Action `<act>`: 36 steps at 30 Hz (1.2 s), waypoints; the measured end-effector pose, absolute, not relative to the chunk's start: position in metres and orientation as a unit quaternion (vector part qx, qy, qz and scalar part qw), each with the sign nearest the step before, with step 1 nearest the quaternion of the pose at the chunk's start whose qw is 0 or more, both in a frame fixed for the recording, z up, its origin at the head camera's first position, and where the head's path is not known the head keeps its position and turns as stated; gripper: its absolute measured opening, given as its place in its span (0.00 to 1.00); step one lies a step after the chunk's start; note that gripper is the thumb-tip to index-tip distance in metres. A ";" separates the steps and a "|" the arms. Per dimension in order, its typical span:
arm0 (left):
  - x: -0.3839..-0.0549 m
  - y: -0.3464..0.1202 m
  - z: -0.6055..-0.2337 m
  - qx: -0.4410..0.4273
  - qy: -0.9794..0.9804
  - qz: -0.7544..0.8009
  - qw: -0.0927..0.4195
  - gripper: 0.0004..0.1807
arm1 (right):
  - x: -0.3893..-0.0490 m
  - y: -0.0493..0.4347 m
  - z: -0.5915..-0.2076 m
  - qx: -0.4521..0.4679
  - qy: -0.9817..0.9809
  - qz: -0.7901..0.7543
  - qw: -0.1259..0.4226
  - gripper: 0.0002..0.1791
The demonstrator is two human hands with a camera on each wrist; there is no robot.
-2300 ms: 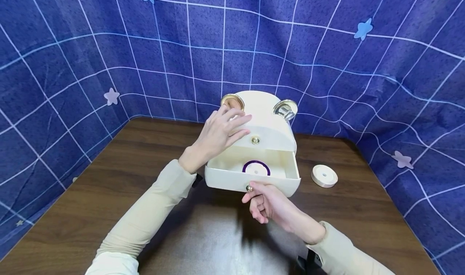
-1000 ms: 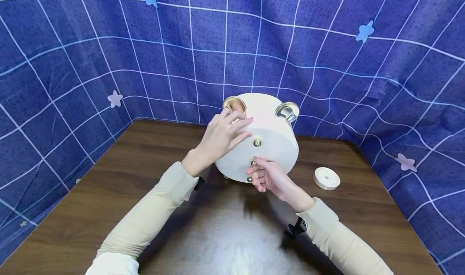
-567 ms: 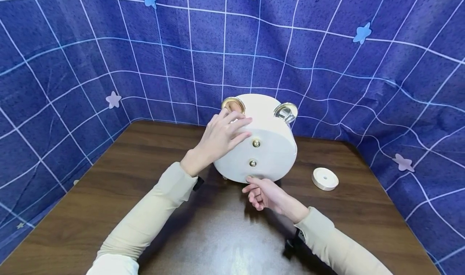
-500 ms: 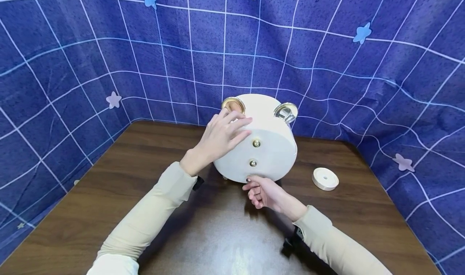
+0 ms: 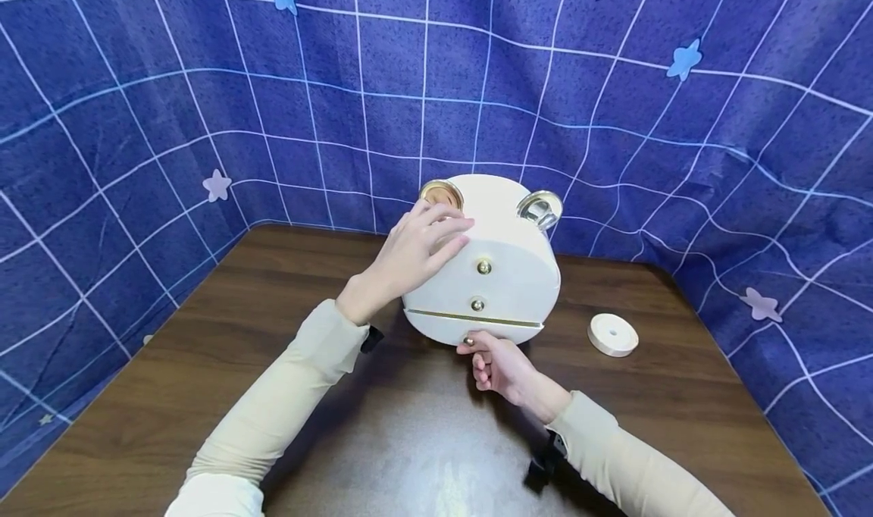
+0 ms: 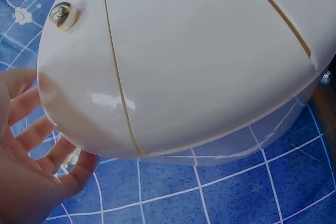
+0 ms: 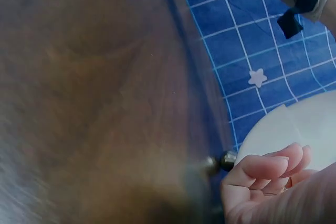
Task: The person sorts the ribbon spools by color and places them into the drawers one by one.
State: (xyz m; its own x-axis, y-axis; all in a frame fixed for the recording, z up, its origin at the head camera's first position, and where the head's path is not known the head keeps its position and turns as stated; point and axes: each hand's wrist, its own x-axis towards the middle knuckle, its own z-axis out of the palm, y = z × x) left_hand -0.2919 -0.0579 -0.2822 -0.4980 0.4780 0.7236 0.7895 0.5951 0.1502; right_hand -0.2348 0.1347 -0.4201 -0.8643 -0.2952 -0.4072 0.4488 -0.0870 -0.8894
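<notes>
A white rounded drawer box [image 5: 514,278] with two shiny ear-like pieces stands on the table in the head view. Its bottom drawer [image 5: 436,326] sits slightly out, with a thin gap above its front. My right hand [image 5: 508,369] pinches the small metal drawer knob [image 5: 468,341] between thumb and finger. My left hand [image 5: 412,252] rests on the box's upper left, beside the gold ear [image 5: 442,193], fingers loosely spread. In the left wrist view, the left hand [image 6: 37,150] lies along the rounded edge by the top drawer. The drawer's inside is hidden.
On the brown wooden table [image 5: 273,305], a white ribbon-like roll [image 5: 613,335] lies flat to the right of the box. The silvery ear [image 5: 540,210] juts from the box's upper right. A blue gridded curtain [image 5: 327,108] hangs close behind the table.
The middle drawer, which stood open with a purple-rimmed roll inside, has been pushed in. My right hand has moved to the bottom knob and drawn that drawer slightly out. The left hand stays in place.
</notes>
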 end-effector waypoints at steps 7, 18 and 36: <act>-0.290 -0.056 -0.281 -0.376 -0.834 -0.243 0.323 0.16 | -0.216 0.137 -0.420 0.039 0.627 -0.730 0.269 0.17; -0.290 -0.055 -0.281 -0.373 -0.837 -0.245 0.317 0.16 | -0.184 0.144 -0.418 0.021 0.632 -0.719 0.289 0.16; -0.290 -0.054 -0.282 -0.371 -0.837 -0.247 0.317 0.16 | -0.147 0.160 -0.398 -0.049 0.670 -0.649 0.356 0.37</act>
